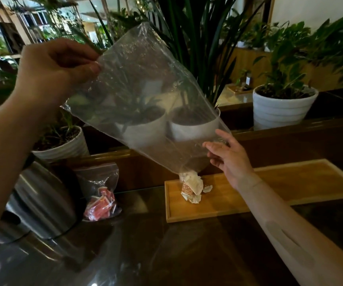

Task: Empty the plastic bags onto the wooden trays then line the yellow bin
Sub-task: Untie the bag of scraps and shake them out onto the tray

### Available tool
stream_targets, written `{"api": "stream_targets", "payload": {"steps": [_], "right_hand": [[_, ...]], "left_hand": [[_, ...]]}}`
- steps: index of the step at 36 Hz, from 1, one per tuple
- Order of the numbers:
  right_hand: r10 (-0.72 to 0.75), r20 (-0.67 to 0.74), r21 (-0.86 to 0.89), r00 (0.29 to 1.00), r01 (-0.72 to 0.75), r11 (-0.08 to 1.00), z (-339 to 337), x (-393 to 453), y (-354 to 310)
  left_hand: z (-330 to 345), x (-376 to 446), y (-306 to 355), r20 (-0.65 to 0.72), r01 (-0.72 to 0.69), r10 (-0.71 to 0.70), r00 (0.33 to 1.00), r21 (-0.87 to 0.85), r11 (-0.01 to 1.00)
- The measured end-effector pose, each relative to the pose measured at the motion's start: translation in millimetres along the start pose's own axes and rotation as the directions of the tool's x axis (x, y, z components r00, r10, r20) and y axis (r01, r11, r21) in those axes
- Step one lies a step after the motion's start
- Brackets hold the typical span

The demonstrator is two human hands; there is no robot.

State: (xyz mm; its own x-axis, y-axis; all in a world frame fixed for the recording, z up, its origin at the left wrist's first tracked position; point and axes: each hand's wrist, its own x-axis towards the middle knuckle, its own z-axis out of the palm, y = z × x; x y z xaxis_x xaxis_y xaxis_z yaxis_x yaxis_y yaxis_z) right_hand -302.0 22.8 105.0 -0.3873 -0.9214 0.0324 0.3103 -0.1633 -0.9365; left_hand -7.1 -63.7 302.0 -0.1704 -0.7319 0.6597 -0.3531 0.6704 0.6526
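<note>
the left hand (57,67) has its grip pinched on a corner of the upturned clear bag (143,96); the right hand (230,157), fingers apart, touches its lower edge; packets (192,187) spill onto the wooden tray (269,190); the narrow mouth hangs near the tray's end, so packets could bounce onto the bench (166,254).

The left hand (57,67) is raised high on an upward-angled forearm, its thumb and curled fingers pinched shut on a corner of the clear plastic bag (145,96). The right hand (229,156) is held lower on an outstretched arm, fingers spread and slack, fingertips laid against the bag's opposite lower edge, nothing clamped.
</note>
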Motion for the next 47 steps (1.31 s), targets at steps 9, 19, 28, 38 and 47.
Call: {"api": "stream_targets", "payload": {"steps": [9,19,28,38,47], "right_hand": [[-0.066,-0.04,-0.071,0.997,0.063,0.996,0.4,-6.7,-9.2],[-0.162,-0.194,-0.304,0.968,0.098,0.948,-42.9,-31.2,-20.6],[-0.174,-0.328,-0.476,0.928,-0.003,0.879,-110.6,-85.5,-29.4],[-0.372,-0.503,-0.514,0.78,0.076,0.854,-201.0,-129.4,-73.3],[-0.334,-0.737,-0.43,0.587,-0.026,0.903,-328.2,-138.4,-91.5]], "left_hand": [[-6.1,-30.7,-17.6,-0.111,0.051,-0.067,0.992,-0.147,0.988],[54.5,-117.3,-76.7,-0.127,0.265,-0.37,0.92,-0.493,0.829],[130.1,-178.8,-81.8,0.129,0.484,-0.582,0.803,-0.711,0.51],[240.0,-220.1,-26.0,0.233,0.576,-0.609,0.758,-0.676,0.459],[364.0,-263.3,21.4,0.449,0.753,-0.605,0.657,-0.43,0.498]]}}
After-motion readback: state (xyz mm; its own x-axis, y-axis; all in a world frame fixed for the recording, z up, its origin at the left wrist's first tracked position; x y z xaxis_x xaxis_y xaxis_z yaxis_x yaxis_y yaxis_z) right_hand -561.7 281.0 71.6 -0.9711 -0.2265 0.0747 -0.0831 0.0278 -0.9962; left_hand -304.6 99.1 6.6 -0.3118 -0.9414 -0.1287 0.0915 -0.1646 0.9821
